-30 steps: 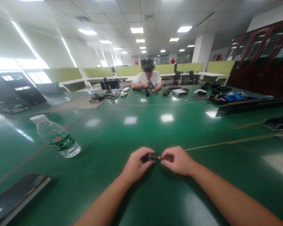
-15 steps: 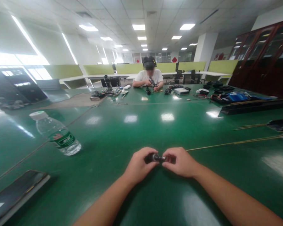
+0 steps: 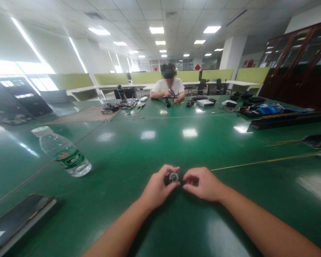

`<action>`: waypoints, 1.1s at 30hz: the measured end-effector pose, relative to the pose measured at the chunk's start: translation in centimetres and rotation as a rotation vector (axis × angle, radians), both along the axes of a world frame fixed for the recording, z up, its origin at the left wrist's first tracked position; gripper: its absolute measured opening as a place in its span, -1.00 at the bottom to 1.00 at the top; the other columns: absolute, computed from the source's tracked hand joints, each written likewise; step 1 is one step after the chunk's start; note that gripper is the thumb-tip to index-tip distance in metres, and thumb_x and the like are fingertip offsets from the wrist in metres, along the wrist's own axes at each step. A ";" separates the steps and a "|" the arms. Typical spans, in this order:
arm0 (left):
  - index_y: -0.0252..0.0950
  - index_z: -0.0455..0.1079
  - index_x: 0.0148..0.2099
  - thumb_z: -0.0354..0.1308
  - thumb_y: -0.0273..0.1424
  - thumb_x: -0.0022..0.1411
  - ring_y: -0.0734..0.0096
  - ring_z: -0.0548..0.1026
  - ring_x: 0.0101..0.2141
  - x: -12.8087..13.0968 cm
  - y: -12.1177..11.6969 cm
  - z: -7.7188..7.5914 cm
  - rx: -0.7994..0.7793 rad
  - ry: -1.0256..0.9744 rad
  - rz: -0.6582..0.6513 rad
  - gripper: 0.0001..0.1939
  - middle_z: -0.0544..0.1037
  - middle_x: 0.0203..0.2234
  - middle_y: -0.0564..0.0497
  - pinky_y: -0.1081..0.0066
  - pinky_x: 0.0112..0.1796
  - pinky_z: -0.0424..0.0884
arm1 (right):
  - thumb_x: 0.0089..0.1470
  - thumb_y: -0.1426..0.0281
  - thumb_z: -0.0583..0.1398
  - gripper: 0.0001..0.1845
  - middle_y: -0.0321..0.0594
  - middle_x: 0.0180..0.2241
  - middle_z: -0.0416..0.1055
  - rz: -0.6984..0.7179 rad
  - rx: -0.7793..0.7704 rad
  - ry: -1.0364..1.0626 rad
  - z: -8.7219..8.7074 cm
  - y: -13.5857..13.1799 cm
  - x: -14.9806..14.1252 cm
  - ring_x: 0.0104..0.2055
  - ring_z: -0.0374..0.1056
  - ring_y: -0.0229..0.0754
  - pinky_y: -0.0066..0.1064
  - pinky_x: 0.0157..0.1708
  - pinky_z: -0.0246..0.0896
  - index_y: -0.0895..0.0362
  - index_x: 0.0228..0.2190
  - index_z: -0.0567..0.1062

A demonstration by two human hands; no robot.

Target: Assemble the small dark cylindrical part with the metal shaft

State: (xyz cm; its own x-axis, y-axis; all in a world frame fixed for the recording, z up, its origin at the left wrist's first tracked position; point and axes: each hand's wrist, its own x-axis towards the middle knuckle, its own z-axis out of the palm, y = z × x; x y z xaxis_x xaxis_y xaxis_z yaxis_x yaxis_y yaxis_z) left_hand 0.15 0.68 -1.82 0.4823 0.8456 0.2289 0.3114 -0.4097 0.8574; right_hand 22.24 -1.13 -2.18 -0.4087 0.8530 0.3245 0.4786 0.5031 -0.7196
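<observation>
My left hand (image 3: pixel 157 187) pinches a small dark cylindrical part with a silver end (image 3: pixel 173 177), its round face turned toward me, just above the green table (image 3: pixel 149 153). My right hand (image 3: pixel 203 184) sits right beside it with its fingers curled in a pinch; what they hold, if anything, is hidden. Both hands hover low over the near middle of the table.
A water bottle (image 3: pixel 62 152) lies on its side at the left. A dark flat device (image 3: pixel 18 223) rests at the near left corner. Thin rods (image 3: pixel 270 160) stretch away to the right. Across the table a person (image 3: pixel 169 87) works among tools and boxes (image 3: pixel 204 103).
The part was held between both hands lying sideways. Now only the left hand grips it, its end turned toward me, and the right fingers have come off it.
</observation>
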 end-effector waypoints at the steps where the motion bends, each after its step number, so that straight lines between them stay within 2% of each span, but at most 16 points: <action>1: -0.19 0.27 -0.06 0.27 -0.43 0.19 0.30 0.46 0.08 0.0 0.0 0.0 0.001 0.006 -0.003 -0.69 0.52 0.04 -0.04 0.23 0.09 0.38 | 0.00 0.39 0.30 -0.87 -0.24 -0.45 0.53 0.002 0.000 -0.001 0.0 0.0 0.0 -0.44 0.44 -0.23 -0.44 -0.38 0.32 0.14 -0.33 0.58; 10: -0.18 0.24 -0.01 0.24 -0.35 0.24 0.31 0.47 0.06 0.1 -0.2 0.5 -0.036 0.023 -0.011 -0.69 0.50 0.06 -0.05 0.26 0.06 0.37 | 0.01 0.39 0.31 -0.88 -0.24 -0.44 0.54 0.007 0.001 -0.004 0.3 -0.2 0.0 -0.43 0.44 -0.23 -0.44 -0.36 0.33 0.14 -0.34 0.58; 16: -0.19 0.23 -0.03 0.22 -0.33 0.26 0.32 0.45 0.06 0.1 -0.2 0.6 -0.024 0.018 -0.007 -0.71 0.52 0.01 -0.01 0.30 0.05 0.34 | 0.02 0.39 0.30 -0.88 -0.24 -0.44 0.54 0.008 -0.006 -0.006 0.2 -0.2 0.0 -0.44 0.43 -0.24 -0.45 -0.38 0.32 0.14 -0.33 0.58; 22: -0.16 0.32 0.05 0.24 -0.35 0.24 0.35 0.49 -0.06 0.0 -0.2 0.9 0.084 0.106 0.031 -0.66 0.52 -0.05 0.01 0.36 -0.03 0.37 | 0.02 0.38 0.30 -0.88 -0.24 -0.45 0.53 0.006 0.006 -0.020 0.3 -0.2 0.0 -0.44 0.43 -0.23 -0.45 -0.38 0.31 0.14 -0.34 0.58; 26: -0.14 0.40 0.02 0.28 -0.35 0.20 0.37 0.52 -0.14 -0.1 -0.3 1.0 0.131 0.105 0.057 -0.67 0.54 -0.13 0.04 0.38 -0.10 0.40 | 0.02 0.38 0.30 -0.88 -0.24 -0.45 0.53 0.005 0.000 -0.020 0.4 -0.2 -0.1 -0.45 0.43 -0.24 -0.45 -0.38 0.31 0.15 -0.34 0.58; 30: -0.17 0.43 -0.02 0.33 -0.38 0.15 0.34 0.53 -0.10 -0.2 -0.2 0.8 0.174 0.049 0.071 -0.67 0.56 -0.11 0.03 0.35 -0.05 0.42 | 0.02 0.38 0.30 -0.88 -0.24 -0.45 0.53 0.003 -0.007 -0.022 0.3 -0.2 0.0 -0.45 0.43 -0.24 -0.45 -0.38 0.32 0.15 -0.34 0.58; 33: -0.21 0.43 -0.08 0.32 -0.39 0.15 0.31 0.53 -0.05 -0.2 -0.2 0.7 0.206 0.033 0.056 -0.73 0.57 -0.07 -0.01 0.31 0.01 0.43 | 0.02 0.38 0.30 -0.88 -0.24 -0.45 0.53 0.003 -0.007 -0.023 0.2 -0.2 0.0 -0.45 0.43 -0.24 -0.45 -0.39 0.32 0.14 -0.34 0.58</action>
State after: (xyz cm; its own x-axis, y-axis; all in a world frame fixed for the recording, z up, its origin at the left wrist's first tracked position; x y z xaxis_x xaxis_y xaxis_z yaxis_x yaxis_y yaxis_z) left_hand -0.06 0.53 -1.15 0.4456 0.8084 0.3847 0.3652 -0.5565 0.7463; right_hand 22.26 -1.29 -1.98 -0.4181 0.8541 0.3093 0.4936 0.4994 -0.7120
